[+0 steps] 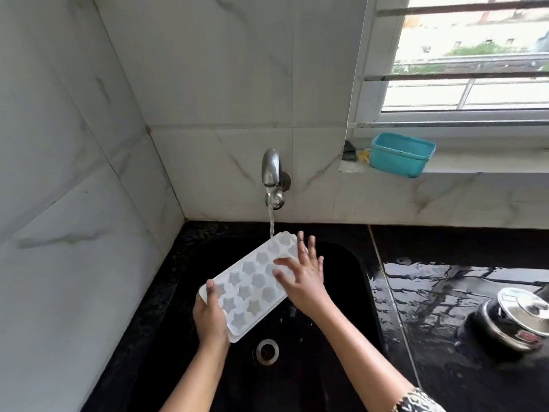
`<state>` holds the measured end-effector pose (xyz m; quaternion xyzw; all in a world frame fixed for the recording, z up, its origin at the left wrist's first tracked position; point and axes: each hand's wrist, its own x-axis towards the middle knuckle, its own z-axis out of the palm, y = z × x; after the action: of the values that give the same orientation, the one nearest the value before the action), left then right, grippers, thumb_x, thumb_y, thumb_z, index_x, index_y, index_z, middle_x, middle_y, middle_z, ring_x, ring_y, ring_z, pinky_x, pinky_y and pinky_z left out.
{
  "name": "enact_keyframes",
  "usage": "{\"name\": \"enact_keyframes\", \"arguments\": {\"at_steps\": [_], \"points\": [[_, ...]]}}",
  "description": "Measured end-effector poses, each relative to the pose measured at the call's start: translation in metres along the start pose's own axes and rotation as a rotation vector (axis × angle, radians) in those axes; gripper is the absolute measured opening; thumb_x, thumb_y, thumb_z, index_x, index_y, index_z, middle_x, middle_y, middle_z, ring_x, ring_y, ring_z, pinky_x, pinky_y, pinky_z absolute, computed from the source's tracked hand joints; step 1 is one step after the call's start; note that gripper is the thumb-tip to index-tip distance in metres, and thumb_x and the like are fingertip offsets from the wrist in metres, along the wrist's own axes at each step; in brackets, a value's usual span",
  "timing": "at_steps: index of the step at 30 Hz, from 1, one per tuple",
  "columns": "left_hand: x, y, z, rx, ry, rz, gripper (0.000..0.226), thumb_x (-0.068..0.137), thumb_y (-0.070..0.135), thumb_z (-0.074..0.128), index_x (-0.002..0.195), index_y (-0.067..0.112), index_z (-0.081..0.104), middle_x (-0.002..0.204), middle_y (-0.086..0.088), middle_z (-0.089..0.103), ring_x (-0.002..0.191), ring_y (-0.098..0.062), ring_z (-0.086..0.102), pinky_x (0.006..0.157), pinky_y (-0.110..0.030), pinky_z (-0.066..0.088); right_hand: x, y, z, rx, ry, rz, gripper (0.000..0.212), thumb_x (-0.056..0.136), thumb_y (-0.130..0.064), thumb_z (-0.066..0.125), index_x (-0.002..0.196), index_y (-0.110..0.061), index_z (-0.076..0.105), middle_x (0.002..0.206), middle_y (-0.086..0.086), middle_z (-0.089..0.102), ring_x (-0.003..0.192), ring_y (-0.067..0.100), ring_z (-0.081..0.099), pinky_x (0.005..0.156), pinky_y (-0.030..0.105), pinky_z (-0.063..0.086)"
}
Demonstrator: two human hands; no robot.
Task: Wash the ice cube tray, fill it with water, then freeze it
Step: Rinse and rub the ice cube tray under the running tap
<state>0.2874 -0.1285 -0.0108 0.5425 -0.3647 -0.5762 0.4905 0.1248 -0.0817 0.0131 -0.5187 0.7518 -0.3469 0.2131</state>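
A white ice cube tray (248, 285) with star-shaped cells is held tilted over the black sink (350, 292). My left hand (209, 318) grips its near end, thumb on the top face. My right hand (303, 276) lies on the tray's right side with fingers spread flat across the cells. Water runs from the metal wall tap (271, 171) and lands on the tray's far end.
The sink drain (267, 351) sits below the tray. A wet black counter extends right, bearing a steel kettle-like pot with lid (511, 319). A teal plastic tub (401, 154) stands on the window sill. Marble-tiled walls close in at left and behind.
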Motion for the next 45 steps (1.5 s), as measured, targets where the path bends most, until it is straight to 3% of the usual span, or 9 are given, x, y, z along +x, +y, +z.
{"name": "enact_keyframes", "arguments": {"at_steps": [3, 10, 16, 21, 25, 29, 34, 41, 45], "points": [[-0.004, 0.001, 0.009, -0.011, -0.049, -0.014, 0.027, 0.097, 0.044, 0.047, 0.102, 0.021, 0.060, 0.096, -0.005, 0.069, 0.085, -0.021, 0.069, 0.061, -0.028, 0.052, 0.006, 0.005, 0.007, -0.323, -0.064, -0.145, 0.039, 0.096, -0.042, 0.046, 0.133, -0.031, 0.050, 0.153, -0.003, -0.031, 0.131, 0.014, -0.044, 0.111, 0.043, -0.021], [-0.004, -0.003, 0.015, -0.043, -0.094, -0.017, 0.027, 0.097, 0.039, 0.048, 0.105, 0.016, 0.061, 0.097, -0.010, 0.070, 0.081, -0.020, 0.070, 0.058, -0.026, 0.055, 0.015, 0.005, 0.011, -0.372, -0.083, -0.088, 0.056, 0.095, -0.057, 0.036, 0.141, -0.026, 0.043, 0.152, -0.003, -0.034, 0.131, 0.011, -0.044, 0.112, 0.044, -0.023], [-0.004, -0.005, 0.013, -0.030, -0.103, 0.017, 0.023, 0.097, 0.040, 0.048, 0.104, 0.021, 0.060, 0.094, -0.005, 0.070, 0.074, -0.014, 0.072, 0.055, -0.023, 0.054, 0.019, 0.018, 0.007, -0.628, 0.129, -0.236, 0.048, 0.092, -0.056, 0.031, 0.116, -0.031, 0.065, 0.160, 0.002, -0.007, 0.143, 0.013, -0.025, 0.113, 0.051, -0.012], [-0.001, 0.002, 0.019, -0.050, -0.107, 0.043, 0.021, 0.098, 0.035, 0.048, 0.095, 0.018, 0.060, 0.089, -0.006, 0.070, 0.067, -0.010, 0.071, 0.052, -0.021, 0.053, 0.013, 0.004, 0.021, -0.376, -0.008, -0.141, 0.075, 0.089, -0.067, 0.023, 0.146, -0.019, 0.034, 0.151, -0.005, -0.036, 0.132, 0.008, -0.043, 0.110, 0.043, -0.026], [0.008, 0.000, 0.009, -0.005, -0.128, 0.085, 0.024, 0.095, 0.041, 0.051, 0.102, 0.021, 0.062, 0.095, -0.002, 0.072, 0.085, -0.018, 0.071, 0.069, -0.030, 0.055, 0.018, 0.013, -0.001, -0.425, -0.056, -0.191, 0.057, 0.093, -0.063, 0.025, 0.135, -0.033, 0.049, 0.150, -0.010, -0.034, 0.133, 0.007, -0.042, 0.109, 0.040, -0.028], [0.005, -0.003, 0.008, 0.002, -0.153, 0.065, 0.027, 0.095, 0.041, 0.050, 0.106, 0.019, 0.062, 0.097, -0.005, 0.073, 0.086, -0.022, 0.072, 0.073, -0.037, 0.056, 0.018, 0.019, -0.002, -0.625, 0.135, -0.307, 0.058, 0.089, -0.063, 0.020, 0.114, -0.034, 0.064, 0.159, -0.002, -0.014, 0.143, 0.011, -0.026, 0.113, 0.047, -0.017], [0.009, 0.001, 0.011, 0.006, -0.124, 0.073, 0.033, 0.095, 0.042, 0.050, 0.110, 0.016, 0.062, 0.101, -0.008, 0.072, 0.091, -0.024, 0.071, 0.078, -0.040, 0.056, 0.011, 0.009, 0.019, -0.323, 0.002, -0.119, 0.060, 0.095, -0.060, 0.029, 0.145, -0.028, 0.036, 0.149, -0.007, -0.039, 0.132, 0.008, -0.044, 0.110, 0.043, -0.026], [0.007, -0.004, 0.005, 0.013, -0.139, 0.084, 0.023, 0.096, 0.040, 0.049, 0.104, 0.022, 0.062, 0.100, -0.004, 0.071, 0.092, -0.021, 0.069, 0.074, -0.032, 0.055, 0.017, 0.016, 0.002, -0.559, -0.007, -0.194, 0.062, 0.090, -0.065, 0.015, 0.132, -0.038, 0.052, 0.150, -0.009, -0.034, 0.133, 0.006, -0.041, 0.109, 0.042, -0.029], [0.005, -0.002, 0.012, -0.038, -0.113, 0.045, 0.024, 0.099, 0.036, 0.047, 0.107, 0.016, 0.058, 0.094, -0.003, 0.069, 0.075, -0.008, 0.070, 0.057, -0.019, 0.054, 0.016, 0.006, 0.021, -0.412, -0.033, -0.114, 0.064, 0.092, -0.065, 0.023, 0.144, -0.030, 0.037, 0.151, -0.006, -0.037, 0.130, 0.006, -0.045, 0.110, 0.043, -0.026]]}}
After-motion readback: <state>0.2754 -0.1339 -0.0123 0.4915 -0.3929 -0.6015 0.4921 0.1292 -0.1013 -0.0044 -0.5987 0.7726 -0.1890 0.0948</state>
